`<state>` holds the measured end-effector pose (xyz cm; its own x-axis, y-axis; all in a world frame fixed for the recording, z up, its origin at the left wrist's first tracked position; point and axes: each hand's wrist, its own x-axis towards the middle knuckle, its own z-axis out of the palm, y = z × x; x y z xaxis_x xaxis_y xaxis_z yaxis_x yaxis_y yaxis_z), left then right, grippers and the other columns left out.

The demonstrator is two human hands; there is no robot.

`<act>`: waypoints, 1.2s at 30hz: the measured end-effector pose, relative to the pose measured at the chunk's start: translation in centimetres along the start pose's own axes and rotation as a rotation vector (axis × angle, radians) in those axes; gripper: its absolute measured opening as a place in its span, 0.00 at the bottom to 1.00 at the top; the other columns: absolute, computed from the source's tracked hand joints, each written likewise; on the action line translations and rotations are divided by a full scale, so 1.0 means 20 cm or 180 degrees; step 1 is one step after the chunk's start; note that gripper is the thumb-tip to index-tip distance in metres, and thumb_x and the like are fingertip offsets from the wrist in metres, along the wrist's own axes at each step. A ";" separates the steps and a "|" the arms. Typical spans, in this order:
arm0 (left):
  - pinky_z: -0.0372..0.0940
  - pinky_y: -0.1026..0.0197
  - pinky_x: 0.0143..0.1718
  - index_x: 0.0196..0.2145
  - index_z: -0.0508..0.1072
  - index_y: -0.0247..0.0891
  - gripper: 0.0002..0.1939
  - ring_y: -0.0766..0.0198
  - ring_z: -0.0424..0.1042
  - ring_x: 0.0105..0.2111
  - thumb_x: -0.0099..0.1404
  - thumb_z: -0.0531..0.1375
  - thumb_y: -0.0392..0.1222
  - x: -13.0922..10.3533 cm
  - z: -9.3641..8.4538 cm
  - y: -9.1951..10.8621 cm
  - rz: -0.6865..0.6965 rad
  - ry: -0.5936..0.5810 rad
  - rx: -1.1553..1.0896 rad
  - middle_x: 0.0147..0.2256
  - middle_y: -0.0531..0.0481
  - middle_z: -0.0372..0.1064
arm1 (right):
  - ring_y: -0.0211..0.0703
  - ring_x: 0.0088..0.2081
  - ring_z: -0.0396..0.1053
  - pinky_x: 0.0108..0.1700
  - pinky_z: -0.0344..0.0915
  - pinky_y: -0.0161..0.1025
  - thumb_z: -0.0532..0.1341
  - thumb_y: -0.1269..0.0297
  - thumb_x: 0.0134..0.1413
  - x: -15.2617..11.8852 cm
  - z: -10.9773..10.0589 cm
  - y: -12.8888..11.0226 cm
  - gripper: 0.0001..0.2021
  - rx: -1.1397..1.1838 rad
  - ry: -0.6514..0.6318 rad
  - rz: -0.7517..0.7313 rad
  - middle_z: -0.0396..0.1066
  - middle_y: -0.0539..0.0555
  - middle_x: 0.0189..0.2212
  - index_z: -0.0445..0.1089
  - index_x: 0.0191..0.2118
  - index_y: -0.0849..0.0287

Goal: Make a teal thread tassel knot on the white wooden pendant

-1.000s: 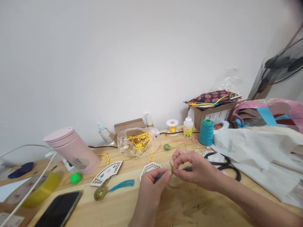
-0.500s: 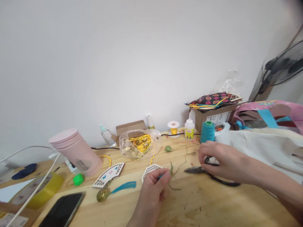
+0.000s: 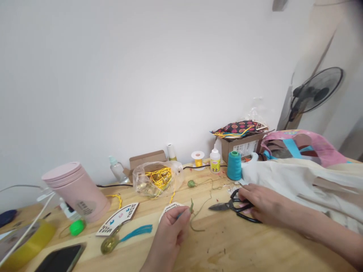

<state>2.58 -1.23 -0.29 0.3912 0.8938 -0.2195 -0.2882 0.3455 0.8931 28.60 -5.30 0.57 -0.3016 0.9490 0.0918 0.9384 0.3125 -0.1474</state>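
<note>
My left hand (image 3: 171,230) is closed in a pinch above the front of the table. A short end of green cord (image 3: 191,206) sticks up at its fingertips, and a trace of blue shows between the fingers. A thin green thread (image 3: 202,211) trails over the wood beside them. My right hand (image 3: 259,202) is closed on the black handles of the scissors (image 3: 227,206), whose blades point left, low over the tabletop. Just behind the left hand lies a white octagonal lattice piece (image 3: 171,207), partly covered. A fan-shaped lattice piece (image 3: 117,219) and a blue tassel (image 3: 137,232) lie farther left.
A teal thread cone (image 3: 234,166), glue bottle (image 3: 215,160) and yellow cord spool (image 3: 198,160) stand along the back. A plastic bag (image 3: 159,179) holds yellow cords. To the left are a pink tumbler (image 3: 79,192), phone (image 3: 61,258) and tape roll (image 3: 34,241). Pale cloth (image 3: 283,177) lies right.
My right hand has come down onto the scissors and taken hold of their handles. My left hand keeps its pinch. The whole view has shifted, with things appearing farther left.
</note>
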 end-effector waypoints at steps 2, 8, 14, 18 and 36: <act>0.34 0.69 0.15 0.21 0.65 0.35 0.15 0.77 0.37 0.14 0.44 0.66 0.47 0.01 -0.01 0.00 -0.0006 -0.0019 -0.0047 0.12 0.65 0.42 | 0.41 0.26 0.62 0.27 0.54 0.34 0.54 0.76 0.37 0.01 -0.03 0.00 0.08 0.0068 -0.0052 -0.0023 0.64 0.52 0.26 0.57 0.28 0.58; 0.32 0.69 0.14 0.20 0.64 0.35 0.14 0.77 0.35 0.14 0.46 0.65 0.46 0.01 -0.03 0.00 0.0003 -0.0190 -0.0147 0.12 0.65 0.40 | 0.37 0.24 0.56 0.25 0.53 0.33 0.58 0.69 0.41 -0.02 -0.12 0.04 0.08 0.0985 -0.0018 0.0203 0.59 0.47 0.23 0.56 0.28 0.57; 0.33 0.69 0.15 0.20 0.64 0.35 0.14 0.77 0.36 0.15 0.45 0.65 0.45 0.01 -0.02 0.00 -0.0123 -0.0008 -0.0132 0.13 0.64 0.40 | 0.36 0.26 0.58 0.28 0.59 0.35 0.57 0.51 0.46 -0.01 -0.06 0.02 0.31 0.3691 -0.0288 0.0371 0.56 0.48 0.28 0.47 0.53 0.56; 0.33 0.69 0.15 0.20 0.65 0.35 0.14 0.77 0.36 0.15 0.46 0.65 0.45 0.01 -0.01 0.00 -0.0085 0.0076 -0.0143 0.13 0.64 0.41 | 0.39 0.32 0.61 0.30 0.60 0.35 0.57 0.46 0.44 0.04 -0.06 -0.10 0.32 0.4179 -0.0301 0.0368 0.60 0.54 0.35 0.51 0.54 0.56; 0.35 0.68 0.15 0.22 0.71 0.34 0.16 0.78 0.39 0.13 0.39 0.67 0.48 0.02 0.00 0.01 0.0188 0.0524 -0.0054 0.10 0.64 0.44 | 0.41 0.35 0.61 0.35 0.59 0.36 0.57 0.75 0.41 0.24 0.01 -0.18 0.19 0.1655 0.0695 -0.0792 0.62 0.53 0.34 0.62 0.43 0.57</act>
<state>2.71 -0.79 -0.21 0.2251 0.9469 -0.2296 -0.3216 0.2946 0.8999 23.72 -1.94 1.40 -0.4077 0.8318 0.3766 0.6228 0.5550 -0.5515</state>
